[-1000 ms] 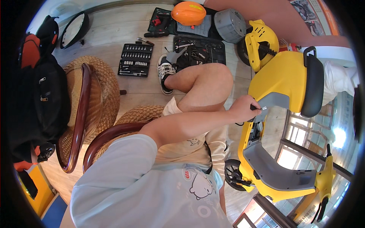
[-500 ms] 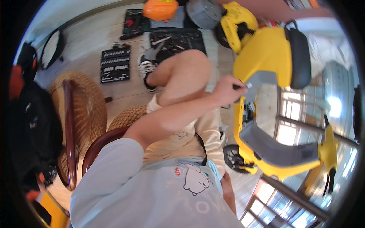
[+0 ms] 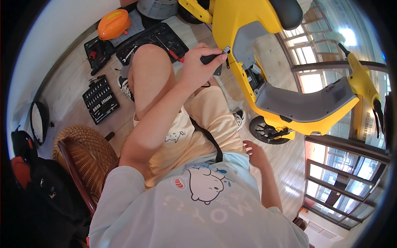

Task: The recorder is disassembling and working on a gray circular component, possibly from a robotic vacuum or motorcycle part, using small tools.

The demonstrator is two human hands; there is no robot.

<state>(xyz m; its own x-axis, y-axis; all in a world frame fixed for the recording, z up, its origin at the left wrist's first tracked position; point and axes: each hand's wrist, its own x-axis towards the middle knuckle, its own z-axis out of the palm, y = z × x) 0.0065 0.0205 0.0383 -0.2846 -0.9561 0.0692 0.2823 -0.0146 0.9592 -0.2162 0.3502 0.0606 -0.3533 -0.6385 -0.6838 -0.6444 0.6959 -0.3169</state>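
My left hand (image 3: 199,68) is closed around a short black-handled driver (image 3: 211,58) with a silver metal tip. Its tip appears right beside the grey panel (image 3: 248,39) of a yellow electric scooter (image 3: 225,22); whether they touch I cannot tell. Below that panel, an opening in the frame shows black parts (image 3: 253,78). My right hand (image 3: 255,153) hangs low beside my shorts, fingers loosely bent and apart, holding nothing visible. Past my bent knee, a red-and-black screwdriver (image 3: 170,50) lies across an unfolded black tool case (image 3: 182,39).
A socket set (image 3: 100,99) lies open on the floor. Behind it are a black case with a red tool (image 3: 97,53), an orange helmet (image 3: 113,25) and a grey bucket-like container (image 3: 157,8). Wicker seating (image 3: 84,144) and a black bag (image 3: 49,194) stand at left; glass doors (image 3: 347,173) at right.
The view has swung, so the tools and scooter sit elsewhere in the picture. My left hand now shows more of the driver. My right hand's fingers have come into sight.
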